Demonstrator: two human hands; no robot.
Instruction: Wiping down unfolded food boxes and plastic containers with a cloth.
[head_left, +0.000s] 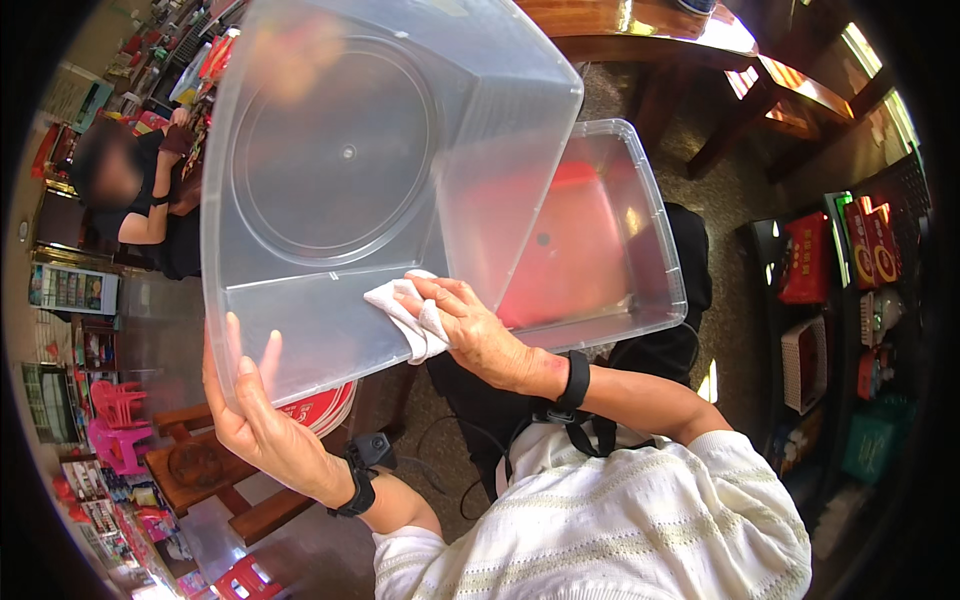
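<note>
A large clear plastic storage bin (337, 150) is tilted up in front of me, its circular base ring showing. My left hand (262, 420) grips the bin's lower left corner, the thumb on one side of the wall and fingers behind it. Pressed against the lower wall, a folded white cloth (416, 319) is held in my right hand (480, 337). Behind and to the right, partly covered by the raised bin, a second clear plastic bin (660, 277) stands with something red (577, 247) in or under its bottom.
A polished wooden table (585, 22) edges the top. Shelves at the right hold red packages (804, 259) and a white basket (804, 367). A wooden chair (195, 465) is at lower left, near pink plastic stools (116, 427). Another person (142, 187) sits at upper left.
</note>
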